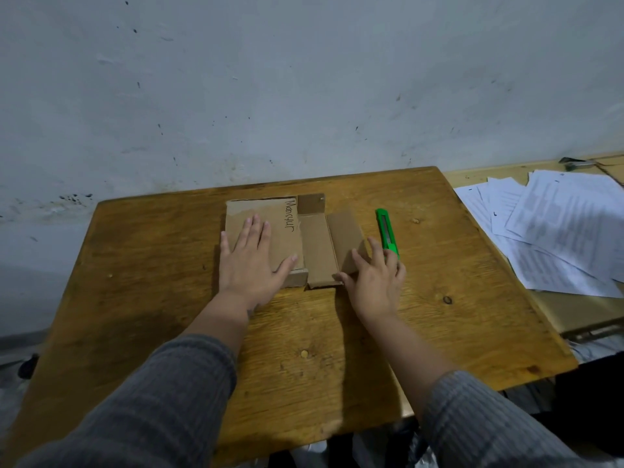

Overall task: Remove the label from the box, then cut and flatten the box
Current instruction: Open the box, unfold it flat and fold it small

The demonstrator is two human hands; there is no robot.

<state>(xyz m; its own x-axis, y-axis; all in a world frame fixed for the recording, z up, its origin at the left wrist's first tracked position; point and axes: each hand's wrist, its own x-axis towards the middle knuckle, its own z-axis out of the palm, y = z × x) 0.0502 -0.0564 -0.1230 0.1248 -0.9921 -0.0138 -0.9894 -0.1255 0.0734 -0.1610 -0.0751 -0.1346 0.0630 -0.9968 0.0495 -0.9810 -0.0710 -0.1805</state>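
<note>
A brown cardboard box (287, 228) lies spread flat in the middle of the wooden table (152, 265), with handwriting along one panel. My left hand (250, 261) rests flat, fingers apart, on the box's large left panel. To the right, a side flap (344, 234) stands slightly raised. My right hand (374, 282) has its fingers spread on the near end of that flap and holds nothing. A green utility knife (386, 233) lies on the table just right of the box, its near end under my right fingertips. No label shows on the visible cardboard.
A heap of printed paper sheets (557, 224) covers a second, lighter table at the right. A small metal object (577, 163) sits at that table's far edge. A marked pale wall (304, 79) rises right behind both tables.
</note>
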